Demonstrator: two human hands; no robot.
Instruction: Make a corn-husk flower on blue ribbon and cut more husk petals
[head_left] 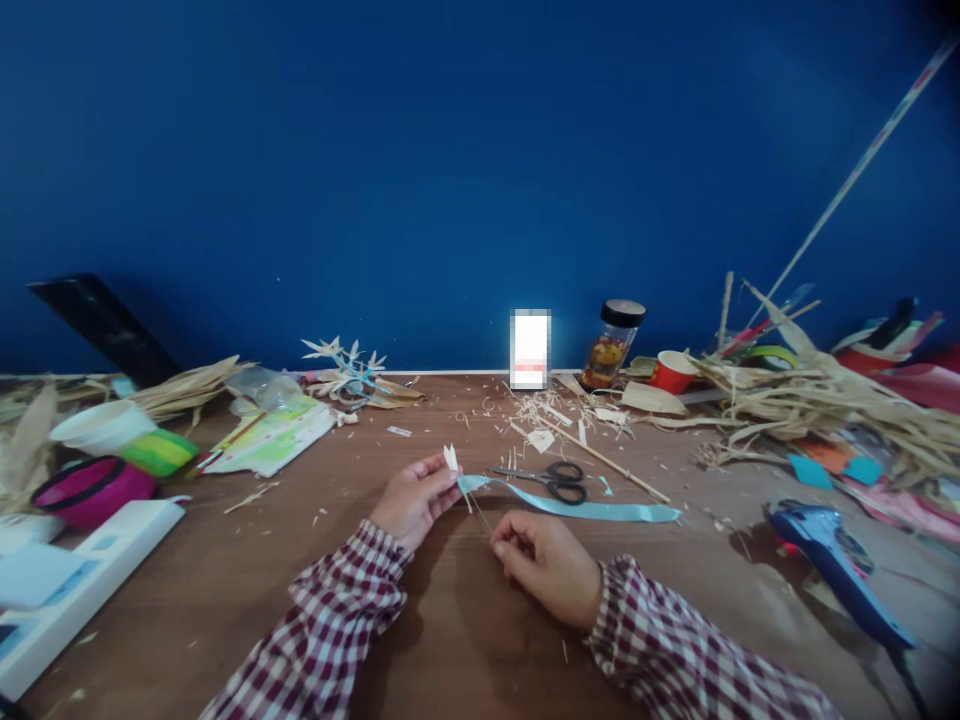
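My left hand (424,495) pinches a small pale husk flower (450,458) with pointed petals standing up from the fingertips. A light blue ribbon (592,507) starts at the flower's base and trails right across the table. From the same base a thin wire-like strand (478,515) slants down to my right hand (547,565), whose thumb and fingers are closed on its lower end. Black-handled scissors (559,480) lie just behind the ribbon, blades pointing left, apart from both hands.
A thin stick (611,462) and husk scraps (540,438) lie beyond the scissors. At right are a blue glue gun (840,570) and a heap of dry husks (810,405). A tilted jar (613,345) stands at the back, a white power strip (94,590) at left.
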